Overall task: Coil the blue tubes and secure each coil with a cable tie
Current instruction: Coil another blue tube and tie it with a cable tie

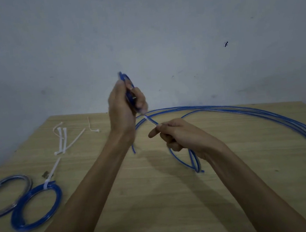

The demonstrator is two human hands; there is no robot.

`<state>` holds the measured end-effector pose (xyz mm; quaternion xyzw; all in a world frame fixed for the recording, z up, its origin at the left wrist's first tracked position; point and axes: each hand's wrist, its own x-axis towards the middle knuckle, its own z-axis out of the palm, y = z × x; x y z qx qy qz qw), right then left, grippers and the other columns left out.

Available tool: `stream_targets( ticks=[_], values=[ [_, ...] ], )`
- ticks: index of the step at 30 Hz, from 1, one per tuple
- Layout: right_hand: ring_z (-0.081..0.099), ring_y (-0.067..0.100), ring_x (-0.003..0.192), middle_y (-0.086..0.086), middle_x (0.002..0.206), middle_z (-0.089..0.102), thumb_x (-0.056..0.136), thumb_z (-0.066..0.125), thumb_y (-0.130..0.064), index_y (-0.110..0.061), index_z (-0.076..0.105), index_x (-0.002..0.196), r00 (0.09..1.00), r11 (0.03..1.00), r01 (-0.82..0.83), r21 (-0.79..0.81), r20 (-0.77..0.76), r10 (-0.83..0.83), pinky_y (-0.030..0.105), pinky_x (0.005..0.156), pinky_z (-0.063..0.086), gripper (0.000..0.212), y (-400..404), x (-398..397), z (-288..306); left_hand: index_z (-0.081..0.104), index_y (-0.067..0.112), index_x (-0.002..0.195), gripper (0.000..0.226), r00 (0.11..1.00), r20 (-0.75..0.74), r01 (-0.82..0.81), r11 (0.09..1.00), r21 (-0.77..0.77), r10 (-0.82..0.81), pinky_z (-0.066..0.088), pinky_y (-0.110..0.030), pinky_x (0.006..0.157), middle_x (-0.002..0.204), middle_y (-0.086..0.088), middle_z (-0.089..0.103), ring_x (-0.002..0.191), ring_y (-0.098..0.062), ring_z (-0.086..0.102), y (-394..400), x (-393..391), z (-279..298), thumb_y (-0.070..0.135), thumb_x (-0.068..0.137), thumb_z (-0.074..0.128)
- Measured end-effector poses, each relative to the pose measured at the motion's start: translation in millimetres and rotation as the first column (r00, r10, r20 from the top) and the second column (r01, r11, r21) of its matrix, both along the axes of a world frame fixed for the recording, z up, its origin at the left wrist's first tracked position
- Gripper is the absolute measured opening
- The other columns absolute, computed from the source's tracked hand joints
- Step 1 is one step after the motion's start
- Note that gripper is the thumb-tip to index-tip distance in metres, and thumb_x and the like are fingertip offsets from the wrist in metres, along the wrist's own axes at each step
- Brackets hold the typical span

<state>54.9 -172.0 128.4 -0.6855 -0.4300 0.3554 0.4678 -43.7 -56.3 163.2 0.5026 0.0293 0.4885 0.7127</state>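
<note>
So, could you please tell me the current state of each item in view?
Held coil: gripped upright in left hand.
Cable tie: tail pinched by right hand.
Finished coils: tied, lying flat.
Spare ties: loose on table.
Remaining tubes: uncoiled.

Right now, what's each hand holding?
Left hand: closed on the blue tube coil, held upright.
Right hand: pinching the tail of the white cable tie.

Dim, flat indoor light | soft arm shadows fall on the wooden table [159, 202] | motion blur smears both hands and the raised blue coil [125, 78] | wide-angle bending at edges
</note>
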Motion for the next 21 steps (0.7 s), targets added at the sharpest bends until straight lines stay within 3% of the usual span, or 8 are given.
stream_targets(
  ticks=[2, 5, 9, 11, 13, 16, 18, 21],
  values=[
    [0.022, 0.008, 0.045, -0.008, 0.057, 0.026, 0.109, 0.038, -0.022, 0.001, 0.068, 0.111, 1.0, 1.0, -0.019, 0.008, 0.002, 0.019, 0.021, 0.046, 0.018, 0.038, -1.1, -2.4, 2.5, 0.039, 0.02, 0.078, 0.032, 0.987, 0.099, 0.135, 0.985, -0.11, -0.124, 0.013, -0.023, 0.048, 0.051, 0.006, 0.027, 0.043, -0.008, 0.017, 9.5, -9.8, 11.2, 0.028, 0.107, 0.029],
    [0.021, 0.007, 0.044, -0.007, 0.058, 0.025, 0.109, 0.038, -0.022, 0.003, 0.066, 0.113, 0.999, 0.998, -0.048, 0.028, -0.011, 0.048, 0.023, 0.048, 0.017, 0.038, -4.0, -6.8, 6.9, 0.037, 0.02, 0.078, 0.033, 0.972, 0.181, 0.18, 0.973, -0.145, -0.152, 0.01, -0.025, 0.051, 0.052, 0.007, 0.025, 0.047, -0.009, 0.011, 22.7, -17.9, 12.4, 0.03, 0.107, 0.028],
    [0.022, 0.006, 0.043, -0.005, 0.06, 0.024, 0.109, 0.038, -0.023, 0.005, 0.064, 0.114, 0.993, 0.992, -0.116, 0.04, -0.019, 0.117, 0.021, 0.046, 0.019, 0.039, -5.1, -13.9, 9.8, 0.04, 0.017, 0.078, 0.033, 0.989, 0.143, 0.045, 0.99, -0.135, -0.025, 0.022, -0.019, 0.048, 0.057, 0.006, 0.032, 0.048, -0.007, 0.023, 36.0, -5.9, -3.2, 0.028, 0.108, 0.03],
    [0.022, 0.006, 0.043, -0.003, 0.061, 0.024, 0.11, 0.038, -0.023, 0.005, 0.064, 0.114, 0.991, 0.991, -0.128, 0.044, -0.019, 0.129, 0.021, 0.046, 0.02, 0.039, -5.3, -17.0, 10.7, 0.04, 0.017, 0.079, 0.031, 0.991, 0.022, -0.131, 0.991, 0.034, 0.13, 0.026, -0.021, 0.048, 0.057, 0.007, 0.038, 0.051, -0.008, 0.03, 37.4, 1.0, -16.7, 0.027, 0.107, 0.03],
    [0.021, 0.007, 0.043, -0.003, 0.061, 0.024, 0.11, 0.037, -0.022, 0.004, 0.064, 0.116, 0.991, 0.99, -0.131, 0.052, -0.032, 0.133, 0.021, 0.046, 0.019, 0.038, -5.2, -19.0, 11.7, 0.043, 0.014, 0.08, 0.035, 0.927, -0.156, -0.278, 0.905, 0.322, 0.34, 0.036, -0.024, 0.052, 0.06, 0.002, 0.048, 0.054, -0.011, 0.042, 33.9, 5.0, -29.2, 0.027, 0.108, 0.027],
    [0.021, 0.008, 0.043, -0.003, 0.057, 0.028, 0.109, 0.036, -0.021, 0.004, 0.058, 0.12, 0.99, 0.992, -0.118, 0.051, -0.071, 0.121, 0.022, 0.047, 0.016, 0.034, -3.8, -19.5, 12.3, 0.048, 0.002, 0.088, 0.04, 0.809, -0.286, -0.252, 0.742, 0.621, 0.514, 0.051, -0.029, 0.065, 0.068, -0.007, 0.064, 0.064, -0.012, 0.063, 28.1, 7.6, -43.8, 0.026, 0.11, 0.025],
    [0.027, 0.007, 0.043, -0.002, 0.056, 0.036, 0.109, 0.039, -0.023, 0.0, 0.056, 0.118, 0.995, 0.996, -0.083, 0.022, -0.049, 0.084, 0.02, 0.044, 0.022, 0.03, -4.0, -18.0, 11.4, 0.041, 0.009, 0.092, 0.034, 0.731, -0.301, -0.197, 0.612, 0.766, 0.612, 0.046, -0.04, 0.053, 0.06, -0.006, 0.059, 0.054, -0.02, 0.059, 27.6, 8.5, -48.9, 0.032, 0.109, 0.024],
    [0.047, 0.003, 0.054, -0.007, 0.068, 0.056, 0.105, 0.049, -0.032, -0.01, 0.062, 0.107, 0.902, 0.999, -0.022, -0.037, 0.43, 0.036, 0.023, 0.057, 0.04, 0.025, -8.0, -11.3, 11.3, 0.035, 0.02, 0.094, 0.024, 0.536, -0.29, -0.044, 0.37, 0.928, 0.792, 0.024, -0.036, 0.046, 0.055, 0.001, 0.044, 0.046, -0.02, 0.042, 30.9, 8.1, -51.7, 0.034, 0.108, 0.023]
  ],
)
